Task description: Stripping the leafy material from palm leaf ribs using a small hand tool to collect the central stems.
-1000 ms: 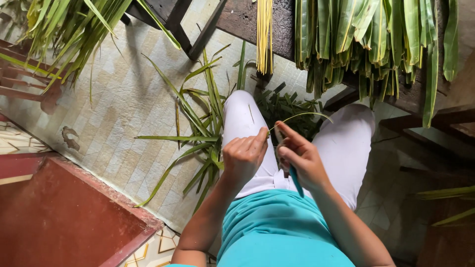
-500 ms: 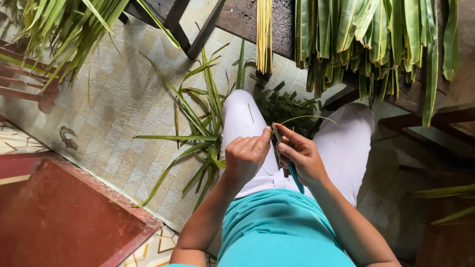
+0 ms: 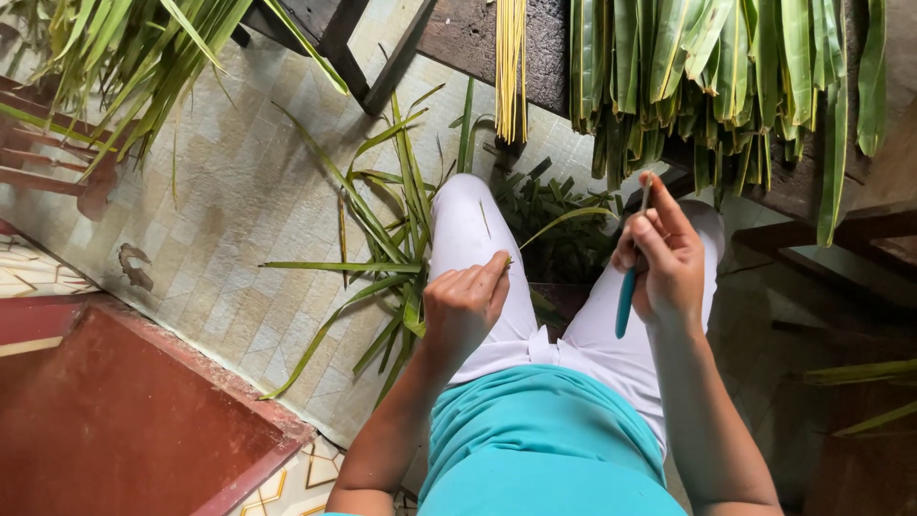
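The left hand [image 3: 465, 308] is resting over the left thigh, its thumb and forefinger pinching the near end of a thin green leaf strip [image 3: 564, 220]. The strip is arching up and away from those fingers toward the right, ending just short of the right hand [image 3: 662, 256], without touching it as far as can be seen. The right hand is hovering above the right knee, curled around a small knife [image 3: 628, 287] with a teal handle, the blade pointing up past the forefinger. Between the white-trousered knees, leaf offcuts [image 3: 564, 205] are lying on the floor. Long green leaves [image 3: 382, 229] are sprawling over the tiled floor [image 3: 220, 210] on the left. Cut leaf bundles [image 3: 716, 67] and a sheaf of pale yellow ribs [image 3: 510, 67] are hanging over a dark wooden bench [image 3: 468, 33].
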